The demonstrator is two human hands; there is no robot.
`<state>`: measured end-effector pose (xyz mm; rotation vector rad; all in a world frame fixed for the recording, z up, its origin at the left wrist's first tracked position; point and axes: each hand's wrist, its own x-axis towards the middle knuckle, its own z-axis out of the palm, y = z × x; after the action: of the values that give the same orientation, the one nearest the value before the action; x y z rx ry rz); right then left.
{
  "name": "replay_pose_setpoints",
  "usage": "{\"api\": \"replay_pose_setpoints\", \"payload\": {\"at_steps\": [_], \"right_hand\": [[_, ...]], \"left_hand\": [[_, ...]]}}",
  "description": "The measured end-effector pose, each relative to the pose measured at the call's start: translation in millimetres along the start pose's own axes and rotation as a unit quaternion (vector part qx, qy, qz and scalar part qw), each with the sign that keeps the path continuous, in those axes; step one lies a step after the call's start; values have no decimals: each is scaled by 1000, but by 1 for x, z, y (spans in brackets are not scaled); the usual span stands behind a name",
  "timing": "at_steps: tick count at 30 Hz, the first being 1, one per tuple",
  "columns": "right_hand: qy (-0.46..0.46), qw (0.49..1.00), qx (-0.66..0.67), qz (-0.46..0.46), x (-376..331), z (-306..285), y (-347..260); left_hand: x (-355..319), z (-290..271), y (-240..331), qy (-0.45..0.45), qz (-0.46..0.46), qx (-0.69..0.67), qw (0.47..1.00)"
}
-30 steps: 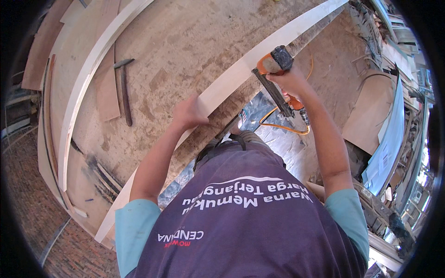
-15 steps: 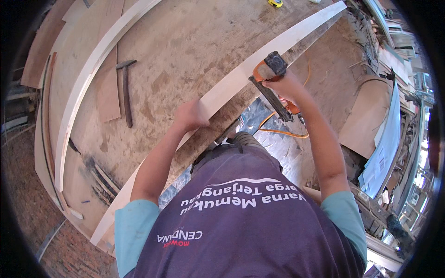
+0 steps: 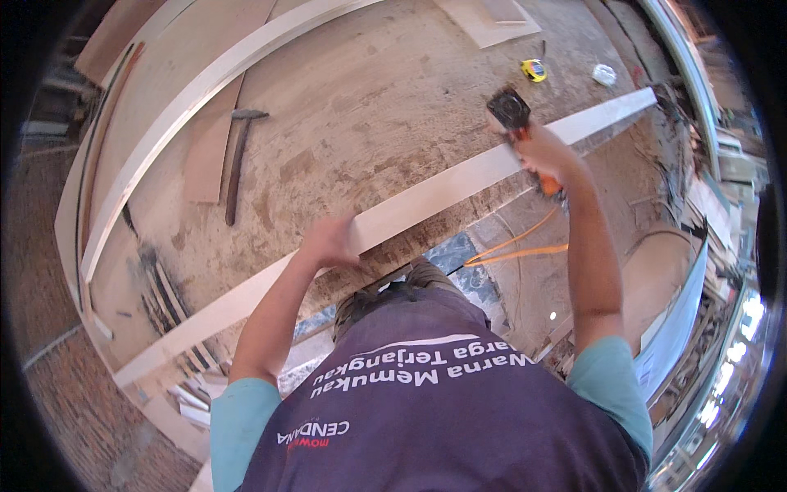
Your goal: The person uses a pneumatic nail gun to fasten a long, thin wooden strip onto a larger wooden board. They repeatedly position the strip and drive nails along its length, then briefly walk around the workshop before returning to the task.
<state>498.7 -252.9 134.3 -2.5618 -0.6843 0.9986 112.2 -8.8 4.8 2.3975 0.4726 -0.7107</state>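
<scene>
A long, pale wooden board (image 3: 447, 194) lies slantwise along the near edge of the worktable. My left hand (image 3: 329, 241) is closed around the board near its middle, with the thumb side over its near edge. In my right hand (image 3: 549, 154) is an orange and black nail gun (image 3: 510, 108), gripped by its handle. The tool is over the right half of the board, its black end pointing toward the table's far side. Motion blurs the gun, and whether its nose touches the wood cannot be made out.
An orange air hose (image 3: 516, 250) loops below the nail gun. On the table (image 3: 369, 107) lie a hammer (image 3: 234, 168), a yellow tape measure (image 3: 534, 70), a small whitish round item (image 3: 604, 75) and another long pale strip (image 3: 311, 18). Scrap wood is piled at the right.
My right hand has swung the nail gun from the board's near side up across it. The view has shifted, showing more of the table's far right. My left hand still holds the board.
</scene>
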Motion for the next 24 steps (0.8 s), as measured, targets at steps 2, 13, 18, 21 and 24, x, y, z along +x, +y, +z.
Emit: {"api": "replay_pose_setpoints", "payload": {"at_steps": [2, 13, 18, 21, 24], "right_hand": [[74, 980, -161, -90, 55, -2, 2], [168, 945, -271, -75, 154, 37, 23], [210, 884, -222, -354, 84, 105, 17], [58, 854, -226, -465, -13, 171, -61], [46, 842, -314, -436, -39, 230, -89]], "left_hand": [[-2, -1, 5, -11, -8, 6, 1000], [-7, 1, 6, 3, -28, 16, 999], [-5, -1, 7, 10, -12, 5, 1000], [-8, -4, 8, 3, -17, -7, 1000], [-7, -8, 9, 16, 5, -18, 1000]]}}
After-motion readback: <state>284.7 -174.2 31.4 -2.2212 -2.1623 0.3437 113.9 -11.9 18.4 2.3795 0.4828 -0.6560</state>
